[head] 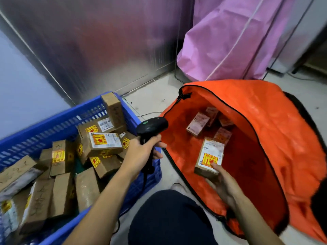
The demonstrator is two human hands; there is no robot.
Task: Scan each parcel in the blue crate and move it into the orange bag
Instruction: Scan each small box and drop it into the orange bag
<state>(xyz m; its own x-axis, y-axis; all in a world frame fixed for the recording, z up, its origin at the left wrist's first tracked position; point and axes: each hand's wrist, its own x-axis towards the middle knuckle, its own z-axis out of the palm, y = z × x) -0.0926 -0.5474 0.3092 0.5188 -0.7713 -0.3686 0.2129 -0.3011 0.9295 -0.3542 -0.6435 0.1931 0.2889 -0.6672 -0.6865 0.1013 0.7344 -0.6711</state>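
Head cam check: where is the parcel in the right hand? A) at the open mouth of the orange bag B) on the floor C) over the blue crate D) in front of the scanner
A: the right hand holds the parcel inside the opening of the orange bag, while the left hand grips the scanner by the blue crate.

Light dim and flat, shadows soft; pink-red sheen smeared across the ribbed grey metal wall panel (99, 50), orange cast inside the open orange fabric bag (265, 121) tinting the small cardboard boxes (197, 126) within, blue slotted plastic crate (53, 128) softened by motion blur lower left, straight edges bowing toward the frame's corners.
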